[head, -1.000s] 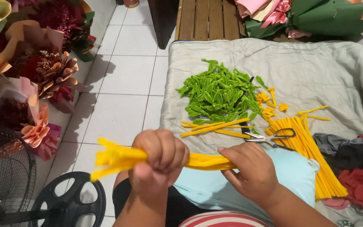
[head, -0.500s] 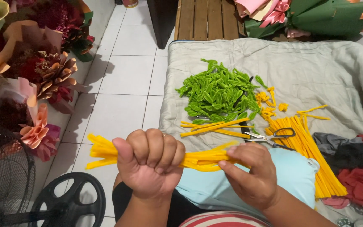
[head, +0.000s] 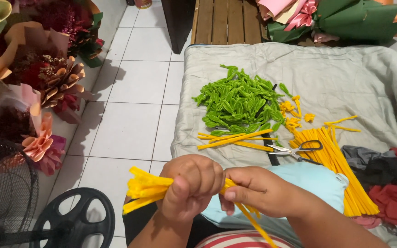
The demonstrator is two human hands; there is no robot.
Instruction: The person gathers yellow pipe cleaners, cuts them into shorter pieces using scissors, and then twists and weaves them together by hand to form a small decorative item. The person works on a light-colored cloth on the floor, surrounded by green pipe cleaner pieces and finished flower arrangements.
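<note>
- Step in hand, as I read it: twisting a bundle of yellow pipe cleaners (head: 145, 189) — near, low centre, above the tiled floor (head: 129, 124).
- Left hand (head: 190, 186) fisted tight around the bundle; right hand (head: 258, 189) pinching the strands just right of the fist.
- Next move likely needs firm counter-grip, strands kept level.
- Bundle: fuzzy, bright yellow, left ends splayed, one strand trailing down.
- Far right on the grey blanket (head: 368, 78): green pipe-cleaner leaves (head: 237, 101), scissors (head: 295, 148).

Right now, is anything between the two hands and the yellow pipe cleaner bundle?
Nothing visible. The left hand is fisted around the yellow pipe cleaner bundle, and the right hand pinches the same bundle right beside it. The scissors lie apart on the grey blanket.
</note>
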